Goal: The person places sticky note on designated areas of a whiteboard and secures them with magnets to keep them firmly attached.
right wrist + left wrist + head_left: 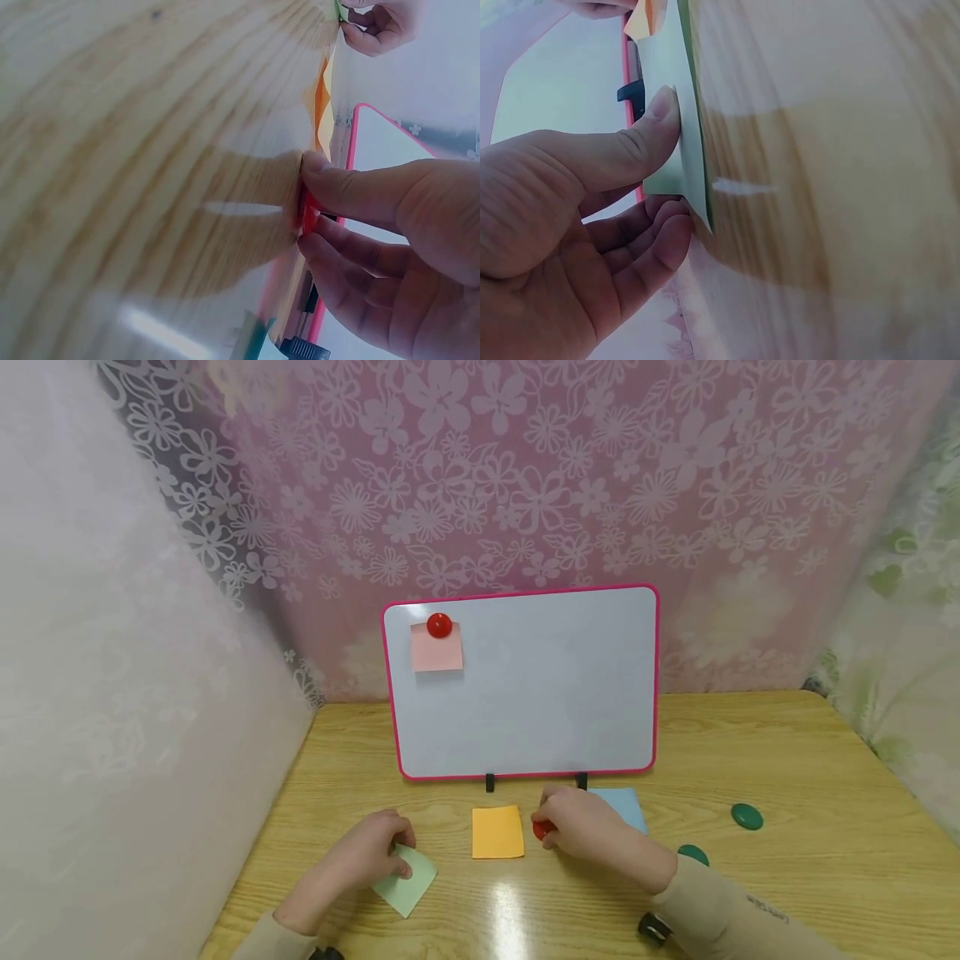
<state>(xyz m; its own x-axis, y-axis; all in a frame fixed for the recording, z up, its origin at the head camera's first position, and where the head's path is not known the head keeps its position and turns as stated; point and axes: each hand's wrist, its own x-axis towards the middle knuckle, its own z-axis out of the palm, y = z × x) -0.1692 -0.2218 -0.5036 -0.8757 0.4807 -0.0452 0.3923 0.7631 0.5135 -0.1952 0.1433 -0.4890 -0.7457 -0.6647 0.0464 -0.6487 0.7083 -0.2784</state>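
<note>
My left hand (370,852) pinches a pale green sticky note (410,887) at the left of the table, the thumb lying on its face in the left wrist view. Between thumb and fingers, my right hand (585,827) grips a round red magnet (542,830) low over the wood. An orange sticky note (498,832) lies between the two hands. Partly hidden behind the right hand is a blue sticky note (624,807). On the whiteboard (555,685), a pink sticky note (437,653) hangs under another red magnet (439,625).
Pink-framed, the board stands on black feet (490,783) at the back of the wooden table (337,752). Two green magnets (747,816) lie at the right, one partly covered by the right sleeve (720,902). Patterned curtains (480,477) enclose the back and sides.
</note>
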